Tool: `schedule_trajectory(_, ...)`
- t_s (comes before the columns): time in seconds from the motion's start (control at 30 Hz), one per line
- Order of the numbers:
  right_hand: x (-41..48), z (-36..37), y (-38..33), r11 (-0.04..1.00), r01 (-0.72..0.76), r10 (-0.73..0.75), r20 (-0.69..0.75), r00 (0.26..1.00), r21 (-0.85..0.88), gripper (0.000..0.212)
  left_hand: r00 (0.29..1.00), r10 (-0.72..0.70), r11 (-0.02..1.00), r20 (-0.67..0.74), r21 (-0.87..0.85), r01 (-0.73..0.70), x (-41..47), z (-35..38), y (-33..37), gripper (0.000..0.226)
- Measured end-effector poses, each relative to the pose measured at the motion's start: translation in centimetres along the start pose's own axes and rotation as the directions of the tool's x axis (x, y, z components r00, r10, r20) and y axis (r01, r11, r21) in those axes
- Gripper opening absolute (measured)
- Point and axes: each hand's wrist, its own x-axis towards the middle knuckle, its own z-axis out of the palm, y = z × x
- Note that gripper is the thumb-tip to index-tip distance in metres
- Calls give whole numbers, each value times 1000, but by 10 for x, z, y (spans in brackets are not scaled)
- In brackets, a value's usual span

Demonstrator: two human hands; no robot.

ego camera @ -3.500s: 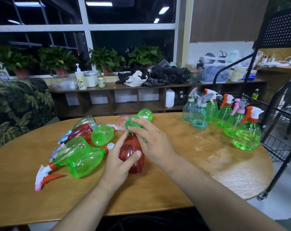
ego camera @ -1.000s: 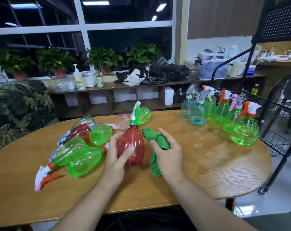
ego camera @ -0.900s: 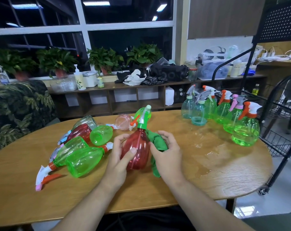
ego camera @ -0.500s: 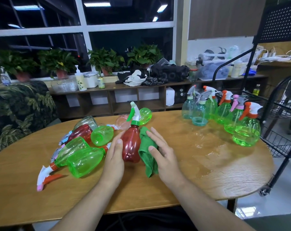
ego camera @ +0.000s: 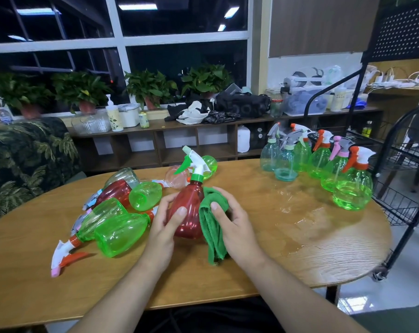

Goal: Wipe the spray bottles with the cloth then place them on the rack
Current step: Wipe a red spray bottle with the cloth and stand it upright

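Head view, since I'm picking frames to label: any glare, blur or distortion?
Head view: red bottle and cloth sharp; ceiling lights reflect in the dark window; glare patch on the table, right side; wide-angle bowing of the rack at the right edge.

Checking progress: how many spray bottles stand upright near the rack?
6, at the right end of the table: two teal bottles, four green bottles. More could hide behind.
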Motion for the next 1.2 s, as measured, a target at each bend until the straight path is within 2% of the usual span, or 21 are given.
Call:
schedule_trajectory(0.1,1,0,3,1000,-7,6,36,999,28,35,1000,-22,999,13,-28,23,0,-2,1,66)
schedule_trajectory(0.2,2,-2,4,998,16,-14,-25,1000,56,34,1000,8,999,25,39,-9,0,-2,2,68)
schedule_trajectory(0.3,13,-11,-7,967,159,-182,-107,977,-198,38,997,80,993,5,92,-80,-2,3,5,64)
schedule_trajectory(0.4,34,-17,-33,848,306,-378,-87,922,-433,40,991,121,980,57,152,-129,-3,8,4,73)
schedule_trajectory(0.5,55,-12,-48,721,414,-469,48,882,-556,41,984,141,967,105,197,-160,-3,10,4,74)
schedule_trajectory(0.63,60,-7,-34,551,531,-472,284,835,-644,40,981,155,958,120,223,-179,-2,9,4,70)
schedule_trajectory(0.83,67,-16,-43,507,613,-371,488,790,-606,37,981,135,941,139,293,-171,-1,8,2,69)
schedule_trajectory(0.93,71,-18,-44,457,618,-371,494,786,-640,37,981,146,944,125,279,-176,-2,10,5,68)
schedule_trajectory(1.0,71,-20,-40,521,543,-418,357,835,-659,37,983,144,963,115,214,-166,-2,11,8,65)
schedule_trajectory(1.07,70,-21,-37,677,408,-381,183,906,-613,34,986,128,979,103,143,-143,-3,10,11,64)
schedule_trajectory(1.13,69,-20,-37,788,310,-283,134,950,-532,34,989,116,985,94,117,-126,-4,9,14,66)
schedule_trajectory(1.2,70,-18,-39,838,271,-231,143,962,-473,36,988,104,985,110,129,-118,-3,9,13,64)
